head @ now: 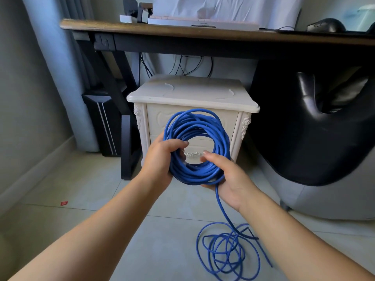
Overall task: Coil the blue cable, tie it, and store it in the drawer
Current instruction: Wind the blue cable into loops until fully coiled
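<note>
the blue cable (194, 173) is mostly wound into a thick round coil, held upright in the air in front of a cream bedside cabinet (192, 92); the left hand (160, 159) grips the coil's left side, its fingers (179, 143) curled over the strands with the tips reaching into the open middle; the right hand (231, 179) holds the lower right side, thumb (210, 157) laid over the strands from inside the ring, the other fingers underneath and mostly hidden; from under the right hand a single strand drops to the tiled floor (101, 199), where the rest of the cable lies in loose loops (227, 252) beside the right forearm.

the cabinet shows an upper drawer (157, 118) and a lower drawer (199, 141), both fronts shut; the lower one's ornate silver handle (192, 154) shows through the middle of the coil; the cabinet stands on the floor under a dark wooden counter (121, 27), which carries a keyboard (203, 22) and a black mouse (324, 25); dark cords (182, 65) hang behind the cabinet; a black computer tower (99, 122) stands to its left and a black padded chair (304, 128) to its right; a small red scrap (64, 203) lies on the floor at the left.
</note>
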### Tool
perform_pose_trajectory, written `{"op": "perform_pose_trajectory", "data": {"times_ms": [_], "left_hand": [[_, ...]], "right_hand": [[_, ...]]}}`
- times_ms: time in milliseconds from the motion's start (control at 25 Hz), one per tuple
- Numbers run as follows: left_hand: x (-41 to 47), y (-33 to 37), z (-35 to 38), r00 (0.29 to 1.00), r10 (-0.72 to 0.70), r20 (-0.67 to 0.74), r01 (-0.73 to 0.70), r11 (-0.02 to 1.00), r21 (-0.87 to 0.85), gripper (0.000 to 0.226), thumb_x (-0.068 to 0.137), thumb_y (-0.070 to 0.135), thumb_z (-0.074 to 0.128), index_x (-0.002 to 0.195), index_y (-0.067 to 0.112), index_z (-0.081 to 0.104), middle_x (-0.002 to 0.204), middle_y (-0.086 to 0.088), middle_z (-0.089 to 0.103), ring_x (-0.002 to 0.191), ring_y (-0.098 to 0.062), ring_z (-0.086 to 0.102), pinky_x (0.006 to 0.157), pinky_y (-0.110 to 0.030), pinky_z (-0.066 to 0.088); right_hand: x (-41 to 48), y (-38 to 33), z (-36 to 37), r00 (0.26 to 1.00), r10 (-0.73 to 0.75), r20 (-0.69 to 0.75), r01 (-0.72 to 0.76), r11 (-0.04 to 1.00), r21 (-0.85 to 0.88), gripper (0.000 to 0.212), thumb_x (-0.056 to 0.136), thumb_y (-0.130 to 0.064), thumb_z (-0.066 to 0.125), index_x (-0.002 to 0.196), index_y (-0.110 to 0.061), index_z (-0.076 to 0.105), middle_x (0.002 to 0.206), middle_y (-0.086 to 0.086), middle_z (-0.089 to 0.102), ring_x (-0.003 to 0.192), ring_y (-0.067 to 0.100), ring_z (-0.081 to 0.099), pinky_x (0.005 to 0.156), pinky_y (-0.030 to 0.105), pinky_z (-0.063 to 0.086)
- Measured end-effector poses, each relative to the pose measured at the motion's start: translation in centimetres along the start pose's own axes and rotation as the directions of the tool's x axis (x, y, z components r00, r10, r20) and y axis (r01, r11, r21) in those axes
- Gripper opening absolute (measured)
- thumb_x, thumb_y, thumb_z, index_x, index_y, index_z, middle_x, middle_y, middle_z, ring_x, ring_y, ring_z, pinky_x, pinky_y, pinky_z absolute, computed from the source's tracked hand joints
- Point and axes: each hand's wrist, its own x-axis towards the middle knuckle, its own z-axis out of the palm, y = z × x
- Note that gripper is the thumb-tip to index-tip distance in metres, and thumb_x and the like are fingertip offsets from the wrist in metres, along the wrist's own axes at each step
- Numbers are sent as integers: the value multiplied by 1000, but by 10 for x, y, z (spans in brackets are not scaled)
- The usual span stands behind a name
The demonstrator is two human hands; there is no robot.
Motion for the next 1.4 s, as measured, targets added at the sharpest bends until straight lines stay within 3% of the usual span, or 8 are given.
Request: {"op": "perform_pose_trajectory", "data": {"times_ms": [240,360,520,720,880,1000,1160,1400], "left_hand": [[0,-13,1,950,-88,300,55,991,118,50,76,8,71,123,6,55,87,-8,57,77,-20,58,80,-37,50],[5,-8,-11,898,-171,406,1,922,387,87,68,26,83,144,21,41,120,-6,65,108,-17,63,103,-41,46],[3,4,-5,919,-72,387,-164,823,544,122,54,40,91,150,51,16,154,11,32,138,-3,36,114,-35,32],[0,-4,5,788,146,598,-615,141,776,102,70,29,76,154,35,17,154,4,28,140,-15,29,111,-32,33],[-4,-22,8,832,234,504,-530,65,846,61,74,26,65,133,29,48,100,4,65,92,-22,60,74,-33,47],[-3,-21,6,864,318,390,-466,214,859,23,69,29,55,91,23,56,71,4,60,73,-27,60,60,-34,43],[2,-12,3,925,342,162,-334,536,775,14,71,16,67,78,19,55,61,4,56,57,-19,53,56,-32,43],[5,-6,3,965,256,-57,-179,802,570,15,76,3,68,89,9,63,66,-5,59,60,-18,57,61,-32,46]], "right_hand": [[3,-14,-6,948,-169,-269,184,982,34,28,76,10,62,91,-14,62,73,12,60,65,26,63,68,39,54],[4,-23,-15,872,-336,-355,252,932,-262,26,72,9,57,83,-15,57,65,6,55,60,25,58,62,39,51],[1,-28,-25,814,-538,-219,219,633,-742,21,75,-2,61,88,-17,57,71,0,59,63,20,52,57,30,40],[-5,-18,-8,793,-593,140,254,113,-960,30,72,-3,61,95,-20,54,93,-5,53,84,22,53,64,33,40],[-13,-11,2,752,-597,281,331,-26,-943,35,74,-7,61,104,-23,55,98,-4,57,87,22,53,70,38,49],[-16,-19,-1,786,-595,169,355,210,-911,40,73,-13,67,107,-29,52,95,-9,61,83,18,58,71,34,49],[-14,-32,-13,943,-333,7,262,729,-632,30,78,-28,76,102,-34,60,91,-10,70,81,6,68,72,23,49],[-13,-26,-13,982,-161,95,183,932,-313,55,70,-40,78,121,-35,58,102,-3,69,93,18,70,71,36,57]]}}
